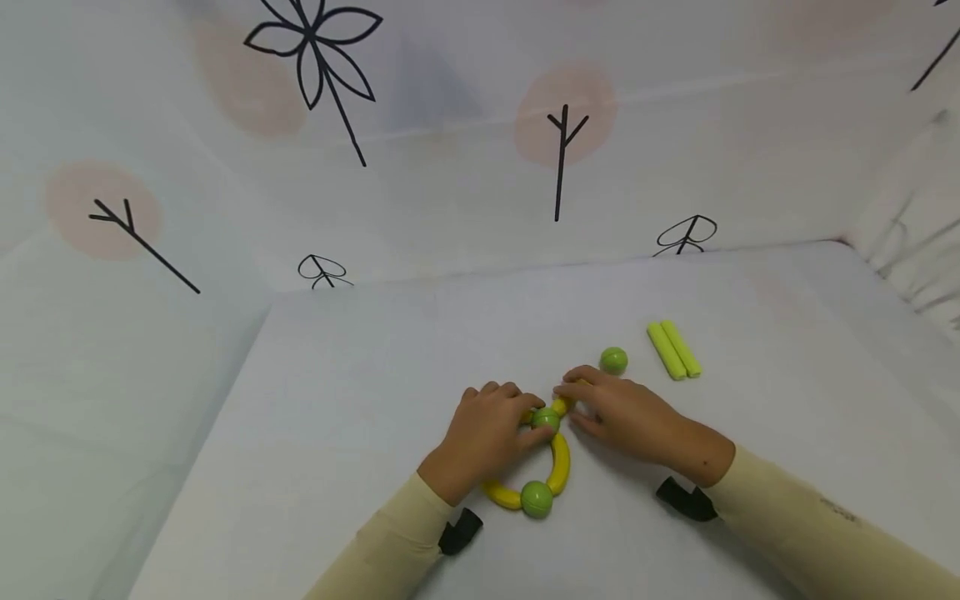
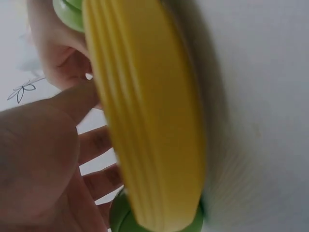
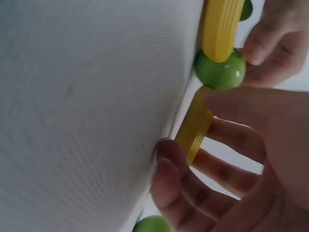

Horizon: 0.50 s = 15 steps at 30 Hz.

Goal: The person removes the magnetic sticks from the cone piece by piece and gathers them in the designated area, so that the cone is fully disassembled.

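Curved yellow pieces [image 1: 560, 464] and green balls form a ring on the white surface. My left hand [image 1: 491, 433] grips the ring's upper green ball [image 1: 546, 420] between thumb and fingers. From that ball a yellow piece [image 1: 562, 406] points up and right, and my right hand [image 1: 630, 417] pinches it. The right wrist view shows this yellow piece [image 3: 195, 123] against the green ball [image 3: 219, 72], with my right hand's fingers around it. Another green ball [image 1: 537, 499] sits at the ring's bottom. A yellow piece [image 2: 149, 106] fills the left wrist view, partly covering my left hand [image 2: 38, 159].
A loose green ball [image 1: 613, 360] lies just beyond my right hand. Two yellow-green sticks [image 1: 666, 352] lie side by side to its right. White cloth walls [image 1: 450, 208] with printed plant drawings stand behind and at the sides of the surface.
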Tool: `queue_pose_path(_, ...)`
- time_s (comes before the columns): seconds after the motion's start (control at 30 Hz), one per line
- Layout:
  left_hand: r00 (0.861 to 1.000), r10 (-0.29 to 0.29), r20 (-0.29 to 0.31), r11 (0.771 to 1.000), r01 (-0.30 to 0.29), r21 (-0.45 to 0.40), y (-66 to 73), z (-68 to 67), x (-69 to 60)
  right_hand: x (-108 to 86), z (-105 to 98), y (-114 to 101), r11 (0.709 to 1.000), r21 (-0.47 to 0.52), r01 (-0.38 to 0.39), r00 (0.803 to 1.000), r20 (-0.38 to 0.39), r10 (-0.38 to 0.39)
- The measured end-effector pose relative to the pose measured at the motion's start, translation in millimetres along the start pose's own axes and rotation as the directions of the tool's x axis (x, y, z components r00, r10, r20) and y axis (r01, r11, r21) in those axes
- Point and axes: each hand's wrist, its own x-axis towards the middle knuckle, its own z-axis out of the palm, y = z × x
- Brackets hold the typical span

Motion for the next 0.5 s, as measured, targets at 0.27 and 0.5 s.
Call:
queue_pose_path(0.27,0.998,0.045,-0.044,0.999,-0.046,-0.018,0.4,0.4,-1.5,-3.5,2.3,3.8,1.000,0.025,0.000,0.999,0.043,-0.001)
queue_pose_path(0.5,0.999,0.044,-0.024,0.998,-0.046,-0.054,-0.4,0.4,-1.5,-5.5,4.1,5.5,1.000,-0.013,-0.019,1.000,0.023,0.019)
